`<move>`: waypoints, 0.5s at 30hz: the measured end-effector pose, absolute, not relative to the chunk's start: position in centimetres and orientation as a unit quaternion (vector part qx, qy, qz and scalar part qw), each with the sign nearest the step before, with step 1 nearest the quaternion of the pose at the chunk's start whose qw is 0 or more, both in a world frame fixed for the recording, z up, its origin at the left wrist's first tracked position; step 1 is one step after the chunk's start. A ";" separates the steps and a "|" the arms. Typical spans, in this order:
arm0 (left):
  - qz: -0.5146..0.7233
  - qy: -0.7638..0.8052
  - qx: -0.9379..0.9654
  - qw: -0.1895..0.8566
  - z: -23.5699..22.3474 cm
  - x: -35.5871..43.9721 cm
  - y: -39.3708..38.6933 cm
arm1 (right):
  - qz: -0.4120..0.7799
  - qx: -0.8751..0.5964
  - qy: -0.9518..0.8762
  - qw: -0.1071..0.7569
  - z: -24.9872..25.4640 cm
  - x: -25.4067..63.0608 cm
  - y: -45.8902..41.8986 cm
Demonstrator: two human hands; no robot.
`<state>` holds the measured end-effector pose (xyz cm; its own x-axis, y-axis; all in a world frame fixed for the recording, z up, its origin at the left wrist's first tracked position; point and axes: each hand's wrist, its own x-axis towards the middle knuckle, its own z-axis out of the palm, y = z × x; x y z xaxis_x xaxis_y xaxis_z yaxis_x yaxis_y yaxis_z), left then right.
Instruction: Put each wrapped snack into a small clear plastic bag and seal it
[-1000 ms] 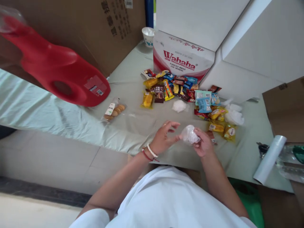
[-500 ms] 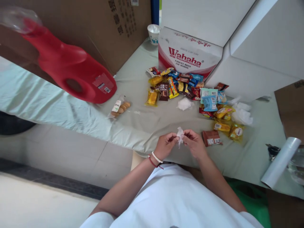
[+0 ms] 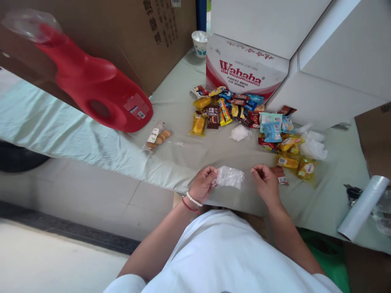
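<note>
My left hand [image 3: 204, 182] pinches one end of a small clear plastic bag [image 3: 230, 177], which spreads out crinkled over the table's front edge. To its right, a short gap away from the bag, my right hand [image 3: 266, 183] has thumb and forefinger pressed together. Whether anything sits between those fingertips I cannot make out. Behind my right hand lies a brown snack packet [image 3: 281, 176], partly covered by it. A crumpled ball of white plastic [image 3: 240, 132] rests farther back, beside the heap of wrapped snacks [image 3: 224, 112].
A pack of round biscuits [image 3: 159, 139] lies to the left, near a large red jug [image 3: 104, 93]. At the back stands a Wahaha carton [image 3: 244, 71] beside a paper cup [image 3: 200, 44]. More white plastic [image 3: 314, 146] and a plastic roll [image 3: 363, 208] are on the right.
The bunched plastic between both hands has been opened out into a flat bag. My hands have moved apart, the left one keeping hold of it and the right one shifting right.
</note>
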<state>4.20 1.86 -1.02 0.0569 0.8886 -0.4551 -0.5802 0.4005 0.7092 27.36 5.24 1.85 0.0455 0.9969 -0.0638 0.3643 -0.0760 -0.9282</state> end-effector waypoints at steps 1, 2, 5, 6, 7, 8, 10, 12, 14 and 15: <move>0.518 0.449 0.172 0.708 -1.1 4.3 1.8 | 0.369 -0.591 -0.600 0.393 2.1 27.0 5.1; 0.514 0.446 0.169 0.713 -1.1 4.4 1.8 | 0.354 -0.553 -0.649 0.383 2.3 26.6 4.9; 0.508 0.416 0.154 0.738 -1.1 4.8 1.8 | 0.361 -0.413 -0.782 0.297 2.4 24.7 4.6; 0.512 0.400 0.146 0.746 -1.1 4.9 1.9 | 0.368 -0.386 -0.800 0.276 2.1 24.1 4.5; 0.518 0.383 0.138 0.752 -1.1 5.0 1.9 | 0.375 -0.377 -0.804 0.266 1.8 23.5 4.5; 0.527 0.369 0.130 0.754 -1.0 5.0 1.9 | 0.385 -0.382 -0.798 0.263 1.4 23.0 4.4; 0.541 0.354 0.119 0.754 -0.9 4.9 1.8 | 0.414 -0.407 -0.771 0.262 0.5 22.2 4.2; 0.546 0.350 0.115 0.752 -0.9 4.8 1.5 | 0.450 -0.430 -0.739 0.257 -0.2 21.8 3.9; 0.545 0.348 0.113 0.754 -1.0 4.8 1.1 | 0.497 -0.443 -0.700 0.256 -0.8 21.6 3.7; 0.542 0.354 0.116 0.753 -1.1 4.8 1.0 | 0.524 -0.450 -0.676 0.257 -1.1 21.5 3.6</move>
